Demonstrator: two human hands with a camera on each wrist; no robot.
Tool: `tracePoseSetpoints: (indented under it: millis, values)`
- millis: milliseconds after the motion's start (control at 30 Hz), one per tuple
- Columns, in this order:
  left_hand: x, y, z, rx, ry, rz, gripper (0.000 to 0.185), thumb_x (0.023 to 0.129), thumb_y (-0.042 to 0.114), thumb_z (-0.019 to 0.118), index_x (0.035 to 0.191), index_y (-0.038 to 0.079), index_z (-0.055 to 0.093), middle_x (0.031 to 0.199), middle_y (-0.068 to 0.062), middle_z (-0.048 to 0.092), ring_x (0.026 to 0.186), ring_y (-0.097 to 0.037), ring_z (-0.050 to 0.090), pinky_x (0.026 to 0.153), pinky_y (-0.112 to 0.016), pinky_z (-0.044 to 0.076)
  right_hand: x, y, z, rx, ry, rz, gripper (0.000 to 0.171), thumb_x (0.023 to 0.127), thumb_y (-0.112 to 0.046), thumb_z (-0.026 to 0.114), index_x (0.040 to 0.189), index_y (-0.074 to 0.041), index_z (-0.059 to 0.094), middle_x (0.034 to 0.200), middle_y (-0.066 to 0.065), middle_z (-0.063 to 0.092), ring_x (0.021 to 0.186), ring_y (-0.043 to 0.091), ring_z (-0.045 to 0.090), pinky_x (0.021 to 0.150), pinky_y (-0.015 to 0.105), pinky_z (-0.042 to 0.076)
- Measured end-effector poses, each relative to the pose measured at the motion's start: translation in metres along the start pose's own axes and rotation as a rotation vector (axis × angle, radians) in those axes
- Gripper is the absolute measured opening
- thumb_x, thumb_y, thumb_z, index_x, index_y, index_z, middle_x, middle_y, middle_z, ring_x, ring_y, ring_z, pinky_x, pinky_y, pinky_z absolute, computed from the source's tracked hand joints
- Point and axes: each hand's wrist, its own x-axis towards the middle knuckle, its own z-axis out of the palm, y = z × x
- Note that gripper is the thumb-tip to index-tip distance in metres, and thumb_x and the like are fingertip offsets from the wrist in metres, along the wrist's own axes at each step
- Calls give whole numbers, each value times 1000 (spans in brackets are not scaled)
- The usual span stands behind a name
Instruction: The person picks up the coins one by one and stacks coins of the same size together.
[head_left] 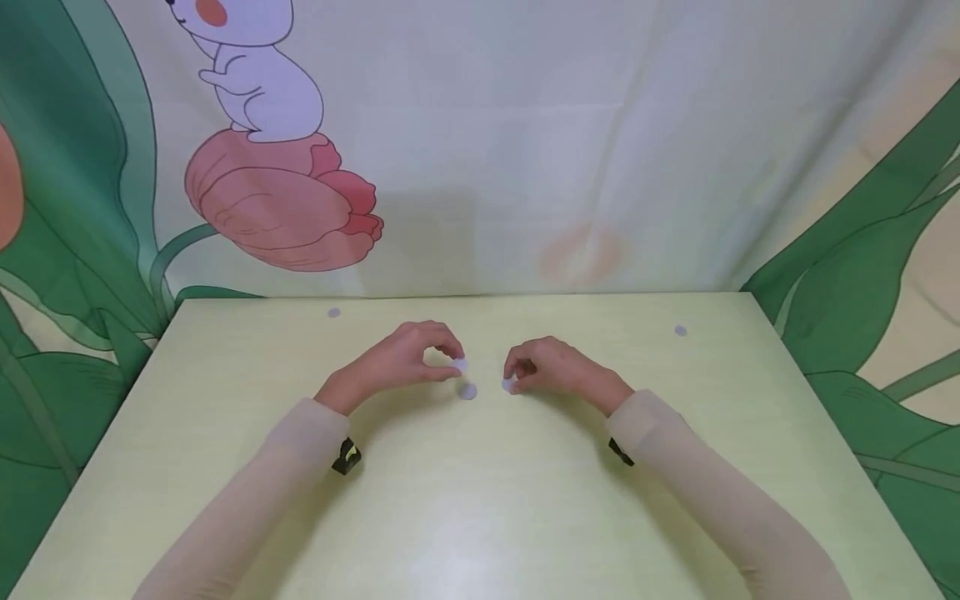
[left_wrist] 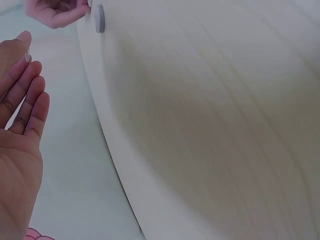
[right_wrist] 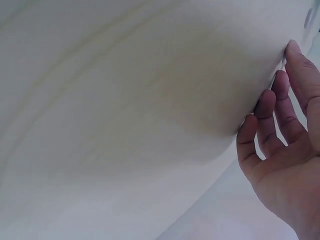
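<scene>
In the head view my left hand (head_left: 408,358) pinches a small pale round disc (head_left: 459,365) between thumb and fingertips, a little above the table. Just below it lies a grey-white disc (head_left: 468,391); from the left wrist this piece (left_wrist: 100,18) looks thick, with a line along its edge, perhaps stacked discs. To its right, my right hand (head_left: 555,365) holds another pale disc (head_left: 508,384) between thumb and index finger, low at the tabletop. The other right fingers (right_wrist: 265,105) are bent and touch or nearly touch the table, mostly covering that disc in the right wrist view.
Two more pale discs lie on the light table (head_left: 480,500): one disc (head_left: 333,312) near the back left, one disc (head_left: 680,331) at the back right. A printed curtain (head_left: 480,167) hangs right behind the table's far edge.
</scene>
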Motion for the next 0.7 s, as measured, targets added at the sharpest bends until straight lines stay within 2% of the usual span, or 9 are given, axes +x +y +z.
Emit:
tracePoseSetpoints:
  millis: [100,267,400,700]
  values:
    - [2,2,3,1,-12,5,19,89,20,81,104,11,74,103,2,70,103,-22,68,95,-47,53,1,-2,0,-11,-12,28,12,90,-22,80,97,-16,71,82,-7,62,78,10,55,76,27,48]
    - [8,7,7,6,-20,35,19,89,20,80,105,11,74,104,1,70,103,-22,67,95,-46,53,0,-2,1,5,26,59,11,89,-22,81,92,-17,72,82,-7,64,79,12,57,78,29,49]
    - [13,8,11,6,-39,50,18,90,20,79,105,11,74,103,2,70,103,-23,67,95,-45,53,1,1,4,6,47,40,10,90,-23,80,97,-18,75,85,-7,65,81,12,57,78,28,50]
    - [16,6,19,-8,-82,21,18,91,18,79,106,9,74,104,-1,70,105,-25,67,96,-44,53,6,0,7,1,47,-25,12,89,-19,81,101,-19,78,88,-8,66,83,11,60,81,28,52]
